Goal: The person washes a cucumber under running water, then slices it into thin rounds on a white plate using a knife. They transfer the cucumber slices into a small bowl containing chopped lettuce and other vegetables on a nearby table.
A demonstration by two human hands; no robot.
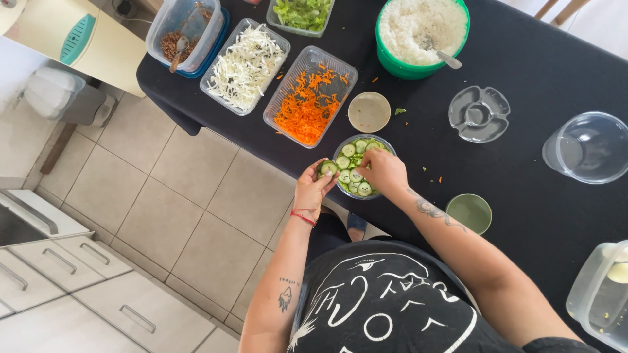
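Cucumber slices (350,171) fill a small clear bowl (386,145) at the near edge of the black counter (523,78), and both hands are at it. The left hand (313,189) rests at the bowl's left rim with its fingers pinched on a few of the slices. The right hand (384,171) lies over the bowl's right side, fingers curled down into the slices; whether it grips any I cannot tell. Just beyond the bowl lies a round beige lid (369,112). Beside that stands a clear tub of grated carrot (310,98), then a tub of shredded cabbage (244,65). A green bowl of rice (422,33) with a spoon stands farther back, and a small green dish (469,213) sits near the right forearm.
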